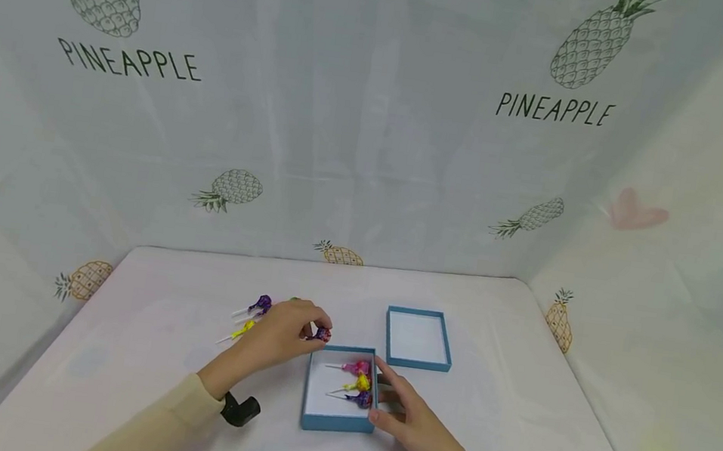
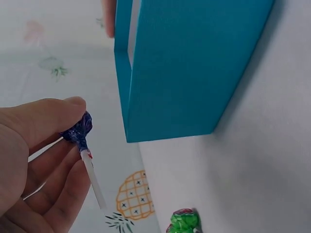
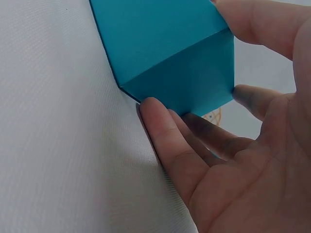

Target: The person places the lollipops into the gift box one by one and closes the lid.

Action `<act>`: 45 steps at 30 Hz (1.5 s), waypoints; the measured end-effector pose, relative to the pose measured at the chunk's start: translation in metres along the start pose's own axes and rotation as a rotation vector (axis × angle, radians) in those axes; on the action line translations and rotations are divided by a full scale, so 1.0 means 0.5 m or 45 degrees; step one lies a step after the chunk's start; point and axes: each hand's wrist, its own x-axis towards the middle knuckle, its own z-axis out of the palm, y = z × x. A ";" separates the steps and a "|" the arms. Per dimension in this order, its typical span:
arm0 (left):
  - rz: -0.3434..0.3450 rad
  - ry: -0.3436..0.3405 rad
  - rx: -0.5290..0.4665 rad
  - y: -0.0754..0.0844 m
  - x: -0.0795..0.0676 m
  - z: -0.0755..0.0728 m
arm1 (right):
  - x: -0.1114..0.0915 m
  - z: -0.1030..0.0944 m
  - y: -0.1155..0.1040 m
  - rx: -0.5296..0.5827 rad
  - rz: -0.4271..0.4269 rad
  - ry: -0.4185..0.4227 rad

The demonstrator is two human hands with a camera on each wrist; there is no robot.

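My left hand (image 1: 282, 333) pinches a dark blue-purple wrapped lollipop (image 2: 80, 131) by its head between thumb and fingers, its white stick pointing down in the left wrist view. It hovers by the far left corner of an uncovered blue box (image 1: 337, 424). Inside, against the right wall, lie a pink lollipop (image 1: 356, 367), a yellow lollipop (image 1: 361, 382) and a purple lollipop (image 1: 363, 399), sticks to the left. My right hand (image 1: 414, 423) holds the box at its right side, thumb at the near corner and fingers along the outer wall (image 3: 194, 73).
Behind the box to the right lies its blue-edged lid (image 1: 417, 364), white inside facing up. Left of the box, partly behind my left hand, are a purple lollipop (image 1: 263, 304), a yellow lollipop (image 1: 245, 328) and a green lollipop (image 2: 184, 222). A pineapple-print cloth (image 1: 372, 143) hangs behind the table.
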 end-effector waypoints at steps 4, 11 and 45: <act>0.024 -0.052 -0.024 0.008 0.001 0.004 | 0.002 0.001 0.000 -0.006 -0.001 0.004; 0.047 -0.139 -0.071 0.027 0.000 0.019 | 0.003 0.001 0.000 -0.015 -0.003 -0.006; 0.092 -0.420 -0.265 0.065 0.011 0.112 | 0.000 -0.006 0.008 0.059 -0.083 -0.048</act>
